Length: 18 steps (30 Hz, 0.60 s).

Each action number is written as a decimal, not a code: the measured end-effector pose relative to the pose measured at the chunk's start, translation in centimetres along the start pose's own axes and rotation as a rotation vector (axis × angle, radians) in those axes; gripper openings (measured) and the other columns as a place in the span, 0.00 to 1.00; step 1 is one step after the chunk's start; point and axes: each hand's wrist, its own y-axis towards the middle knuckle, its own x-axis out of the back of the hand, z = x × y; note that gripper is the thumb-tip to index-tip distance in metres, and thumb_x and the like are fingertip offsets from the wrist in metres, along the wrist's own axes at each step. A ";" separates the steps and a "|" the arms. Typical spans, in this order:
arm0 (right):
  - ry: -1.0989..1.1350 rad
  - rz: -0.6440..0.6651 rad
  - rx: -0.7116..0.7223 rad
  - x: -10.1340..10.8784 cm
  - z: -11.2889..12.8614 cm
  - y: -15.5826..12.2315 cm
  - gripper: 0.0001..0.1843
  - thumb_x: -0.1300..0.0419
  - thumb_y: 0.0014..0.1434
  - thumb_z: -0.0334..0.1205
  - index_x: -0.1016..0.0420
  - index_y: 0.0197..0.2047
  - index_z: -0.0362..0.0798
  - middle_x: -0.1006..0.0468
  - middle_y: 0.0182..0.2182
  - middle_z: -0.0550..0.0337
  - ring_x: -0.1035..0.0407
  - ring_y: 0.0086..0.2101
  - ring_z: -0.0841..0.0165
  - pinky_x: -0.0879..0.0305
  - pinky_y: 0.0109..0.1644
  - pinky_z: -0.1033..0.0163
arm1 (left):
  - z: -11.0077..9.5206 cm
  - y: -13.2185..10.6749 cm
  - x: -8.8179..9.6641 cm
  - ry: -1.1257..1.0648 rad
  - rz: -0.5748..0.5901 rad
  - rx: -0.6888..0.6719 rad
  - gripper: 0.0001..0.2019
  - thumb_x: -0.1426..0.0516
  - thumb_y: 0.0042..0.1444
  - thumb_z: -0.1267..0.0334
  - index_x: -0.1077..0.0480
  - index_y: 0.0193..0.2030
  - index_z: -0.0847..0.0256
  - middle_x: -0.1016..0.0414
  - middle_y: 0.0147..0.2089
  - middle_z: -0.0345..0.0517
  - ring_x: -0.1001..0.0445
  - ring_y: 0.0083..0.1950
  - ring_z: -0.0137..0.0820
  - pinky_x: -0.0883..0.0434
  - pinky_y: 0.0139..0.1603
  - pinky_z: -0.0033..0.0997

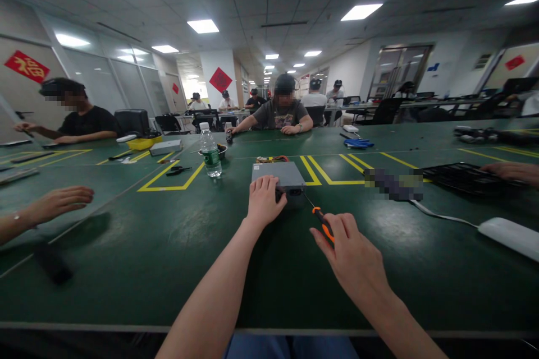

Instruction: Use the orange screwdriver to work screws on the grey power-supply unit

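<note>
My left hand [264, 202] rests on the near edge of a grey metal box [281, 175] on the green table, fingers curled over its front corner. My right hand [348, 251] is closed round an orange and black screwdriver [323, 224]. Its thin shaft points toward the box's front right corner. Coloured wires [272, 159] stick out behind the box.
A water bottle [210, 152] stands left of the box, beside a small bowl [220, 150] and black pliers [177, 170]. Other people sit around the green table [143, 247]; another person's hand [54, 203] lies at the left. A white device [509, 235] and a keyboard [458, 174] lie at the right.
</note>
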 end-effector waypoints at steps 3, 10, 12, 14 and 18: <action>0.019 -0.009 0.000 -0.3 0.2 -0.1 0.16 0.59 0.65 0.42 0.35 0.40 0.42 0.29 0.31 0.53 0.34 0.22 0.70 0.45 0.22 0.66 | 0.0 0.0 0.0 -0.002 -0.002 -0.004 0.17 0.47 0.53 0.57 0.39 0.50 0.57 0.35 0.54 0.49 0.39 0.55 0.40 0.43 0.56 0.41; 0.003 -0.024 -0.004 -0.3 -0.4 0.8 0.15 0.54 0.64 0.46 0.33 0.36 0.46 0.29 0.20 0.62 0.35 0.20 0.68 0.47 0.27 0.64 | 0.1 0.0 0.1 -0.011 0.008 0.001 0.17 0.47 0.53 0.58 0.39 0.50 0.57 0.35 0.54 0.48 0.39 0.55 0.40 0.43 0.56 0.42; 0.021 -0.006 0.000 -0.2 -0.4 1.0 0.15 0.53 0.62 0.47 0.34 0.36 0.45 0.28 0.23 0.59 0.33 0.22 0.66 0.45 0.29 0.63 | 0.1 0.0 0.1 -0.013 0.004 0.001 0.17 0.46 0.53 0.58 0.39 0.50 0.57 0.35 0.54 0.48 0.39 0.55 0.40 0.43 0.56 0.41; 0.037 -0.004 0.015 -0.3 -0.3 0.9 0.14 0.53 0.61 0.45 0.36 0.38 0.44 0.27 0.27 0.54 0.32 0.26 0.63 0.42 0.32 0.61 | 0.1 0.0 0.0 -0.015 0.001 -0.001 0.18 0.46 0.53 0.57 0.39 0.50 0.58 0.35 0.54 0.48 0.39 0.55 0.40 0.43 0.56 0.41; 0.038 -0.053 0.035 -0.5 -0.5 0.8 0.09 0.53 0.60 0.40 0.36 0.35 0.45 0.29 0.23 0.57 0.33 0.25 0.65 0.40 0.38 0.59 | 0.2 0.0 0.0 -0.012 -0.001 -0.008 0.18 0.47 0.53 0.57 0.38 0.50 0.59 0.35 0.53 0.49 0.40 0.56 0.40 0.43 0.56 0.41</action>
